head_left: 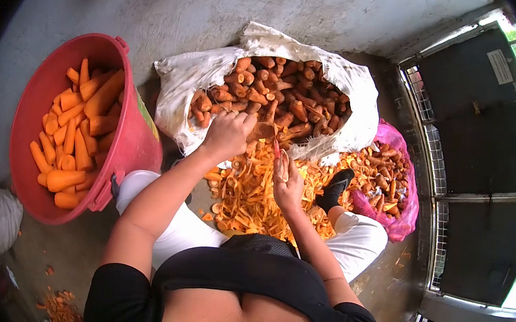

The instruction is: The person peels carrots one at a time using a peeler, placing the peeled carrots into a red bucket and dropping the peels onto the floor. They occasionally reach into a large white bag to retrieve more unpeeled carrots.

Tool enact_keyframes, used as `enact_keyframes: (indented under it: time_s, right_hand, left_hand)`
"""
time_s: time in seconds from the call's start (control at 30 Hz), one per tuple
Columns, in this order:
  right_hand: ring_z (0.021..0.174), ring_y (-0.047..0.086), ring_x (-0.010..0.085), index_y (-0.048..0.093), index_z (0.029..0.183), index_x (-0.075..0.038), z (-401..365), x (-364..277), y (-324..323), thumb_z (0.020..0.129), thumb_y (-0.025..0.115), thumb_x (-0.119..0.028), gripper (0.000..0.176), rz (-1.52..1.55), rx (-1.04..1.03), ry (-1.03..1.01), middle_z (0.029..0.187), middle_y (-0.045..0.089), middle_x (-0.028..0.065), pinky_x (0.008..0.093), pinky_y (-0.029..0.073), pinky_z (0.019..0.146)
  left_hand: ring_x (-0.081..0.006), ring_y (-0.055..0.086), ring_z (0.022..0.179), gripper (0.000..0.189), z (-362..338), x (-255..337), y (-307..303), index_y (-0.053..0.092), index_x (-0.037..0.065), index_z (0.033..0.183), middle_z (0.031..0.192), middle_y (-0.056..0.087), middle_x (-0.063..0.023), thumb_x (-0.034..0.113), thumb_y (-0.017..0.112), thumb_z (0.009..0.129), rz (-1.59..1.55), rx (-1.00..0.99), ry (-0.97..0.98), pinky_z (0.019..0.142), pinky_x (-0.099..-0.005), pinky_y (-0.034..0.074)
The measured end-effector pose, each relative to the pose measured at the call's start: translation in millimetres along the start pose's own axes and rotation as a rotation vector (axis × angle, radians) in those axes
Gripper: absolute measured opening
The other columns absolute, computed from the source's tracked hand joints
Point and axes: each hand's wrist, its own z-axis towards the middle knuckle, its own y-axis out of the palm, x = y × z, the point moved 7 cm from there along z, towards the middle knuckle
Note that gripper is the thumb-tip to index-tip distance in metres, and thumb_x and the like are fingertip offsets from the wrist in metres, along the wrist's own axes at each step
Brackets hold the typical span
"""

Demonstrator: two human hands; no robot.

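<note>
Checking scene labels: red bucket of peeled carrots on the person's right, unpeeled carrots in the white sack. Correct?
Wrong side: the head view shows the red bucket of peeled carrots on the person's left; unpeeled carrots are in the white sack.

The held carrot (262,131) is brownish-orange, the bucket (135,155) red, the sack (178,90) white, the bag (399,229) pink.

- Carrot (263,131): brownish-orange, partly covered, held above the loose orange peelings (247,191).
- Red-handled tool (277,150): slim, held handle nearest the wearer, its far end just beside the carrot.
</note>
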Motion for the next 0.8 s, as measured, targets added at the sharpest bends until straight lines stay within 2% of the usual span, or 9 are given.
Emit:
enact_keyframes:
  time_s: [0.13, 0.23, 0.33, 0.57, 0.6, 0.67, 0.7, 0.77, 0.8]
  right_hand:
    - [0.102, 0.058, 0.016, 0.05, 0.123, 0.006, -2, 10, -2, 0.094, 0.054, -0.025, 0.043, 0.04, 0.017, -0.003, 0.109, 0.063, 0.0185, 0.0272, 0.044, 0.086]
    - [0.102, 0.058, 0.0162, 0.051, 0.124, 0.005, -3, 10, -5, 0.093, 0.055, -0.024, 0.043, 0.005, 0.007, 0.026, 0.108, 0.063, 0.0183, 0.0271, 0.044, 0.086]
    - [0.071, 0.063, 0.0362, 0.055, 0.107, -0.002, -2, 23, -6, 0.091, 0.051, -0.027, 0.029, -0.066, 0.125, -0.182, 0.077, 0.061, 0.0211, 0.0367, 0.048, 0.061]
    - [0.071, 0.062, 0.0393, 0.056, 0.109, -0.003, -5, 107, 13, 0.091, 0.05, -0.032, 0.034, -0.085, 0.115, -0.12, 0.078, 0.062, 0.0233, 0.0427, 0.048, 0.06]
    - [0.07, 0.063, 0.0367, 0.055, 0.119, -0.004, -9, 94, 8, 0.092, 0.049, -0.034, 0.041, -0.22, 0.008, -0.064, 0.083, 0.064, 0.0236, 0.0418, 0.049, 0.059]
    - [0.078, 0.063, 0.0349, 0.058, 0.114, -0.002, -17, 130, 1, 0.091, 0.05, -0.032, 0.038, -0.22, -0.059, 0.243, 0.088, 0.065, 0.021, 0.0406, 0.049, 0.067]
    - [0.082, 0.063, 0.034, 0.059, 0.111, -0.002, -25, 150, 1, 0.091, 0.051, -0.031, 0.036, -0.206, -0.092, 0.397, 0.091, 0.066, 0.0197, 0.0399, 0.049, 0.071]
    - [0.082, 0.063, 0.0353, 0.06, 0.111, -0.004, -39, 242, -5, 0.091, 0.048, -0.04, 0.043, -0.427, -0.113, 0.338, 0.091, 0.066, 0.0189, 0.0443, 0.048, 0.07]
    - [0.083, 0.063, 0.0362, 0.06, 0.111, -0.003, -40, 244, -12, 0.091, 0.047, -0.042, 0.045, -0.507, -0.132, 0.407, 0.091, 0.065, 0.0202, 0.0449, 0.048, 0.07]
  left_hand:
    - [-0.0297, 0.062, 0.075, 0.027, -2, 8, -5, 0.055, 0.004, 0.091, 0.081, 0.061, -0.0109, 0.003, 0.062, 0.064, -0.007, 0.069, 0.026, 0.07, -0.0399, 0.046]
    - [-0.0295, 0.062, 0.075, 0.025, -3, 6, 6, 0.054, 0.005, 0.087, 0.08, 0.062, -0.011, 0.002, 0.062, 0.063, -0.045, -0.018, 0.01, 0.069, -0.0398, 0.046]
    - [-0.03, 0.062, 0.075, 0.023, -6, 8, 12, 0.053, 0.005, 0.083, 0.08, 0.061, -0.0116, 0.001, 0.06, 0.062, -0.091, -0.023, 0.027, 0.068, -0.04, 0.047]
    - [-0.0288, 0.064, 0.075, 0.023, -17, 17, 39, 0.054, 0.004, 0.084, 0.078, 0.063, -0.0129, 0.005, 0.063, 0.063, -0.105, -0.22, -0.002, 0.067, -0.0396, 0.05]
    - [-0.0284, 0.065, 0.075, 0.023, -18, 19, 38, 0.055, 0.003, 0.085, 0.078, 0.064, -0.0128, 0.006, 0.065, 0.064, -0.138, -0.207, -0.005, 0.067, -0.039, 0.051]
    - [-0.0267, 0.067, 0.074, 0.03, -11, 36, 18, 0.059, 0.004, 0.092, 0.08, 0.066, -0.012, 0.011, 0.068, 0.065, -0.29, -0.236, -0.163, 0.065, -0.037, 0.054]
    - [-0.0279, 0.066, 0.071, 0.035, -5, 48, -6, 0.06, 0.006, 0.097, 0.078, 0.066, -0.0123, 0.014, 0.07, 0.065, -0.322, -0.033, -0.103, 0.064, -0.0379, 0.053]
    - [-0.0313, 0.065, 0.071, 0.036, -4, 48, -20, 0.061, 0.007, 0.098, 0.078, 0.065, -0.0136, 0.017, 0.071, 0.065, -0.439, 0.055, -0.18, 0.065, -0.0392, 0.053]
    - [-0.033, 0.064, 0.074, 0.034, -8, 42, -16, 0.06, 0.007, 0.095, 0.08, 0.064, -0.0136, 0.018, 0.072, 0.065, -0.465, 0.033, -0.209, 0.065, -0.0394, 0.052]
